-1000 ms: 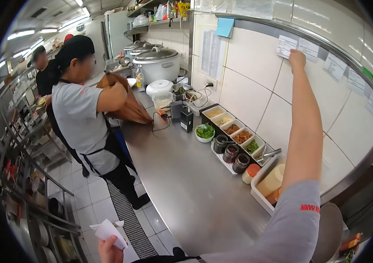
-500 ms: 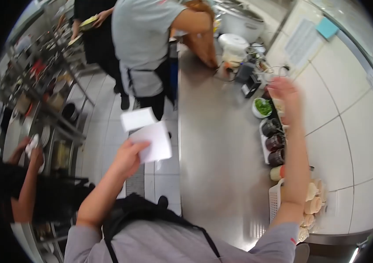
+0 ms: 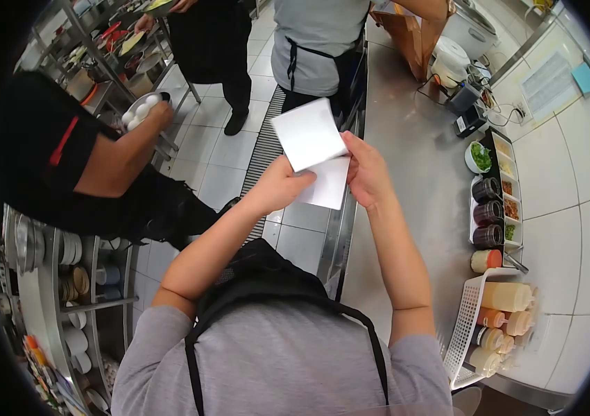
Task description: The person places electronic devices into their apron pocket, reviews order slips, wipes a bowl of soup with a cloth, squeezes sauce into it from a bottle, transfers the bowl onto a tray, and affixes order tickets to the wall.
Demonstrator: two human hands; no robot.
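Two white paper slips are held in front of my body, over the floor beside the steel counter. My left hand [image 3: 282,184] grips them from the left, its thumb over the lower slip [image 3: 327,186]. The upper slip [image 3: 310,134] overlaps it and is tilted. My right hand [image 3: 367,168] pinches the slips at their right side with thumb and finger. Any writing on them cannot be seen.
On the counter [image 3: 406,145] stand a bowl of greens [image 3: 477,157], dark jars [image 3: 487,213], topping trays [image 3: 510,187] and a basket [image 3: 466,322] of bottles. A person [image 3: 66,159] at left holds a bowl of eggs [image 3: 143,109]. Two others stand ahead.
My right hand has come down from the wall and now meets my left hand at the slips. The view has tilted downward. A person in black has come in closer at left.
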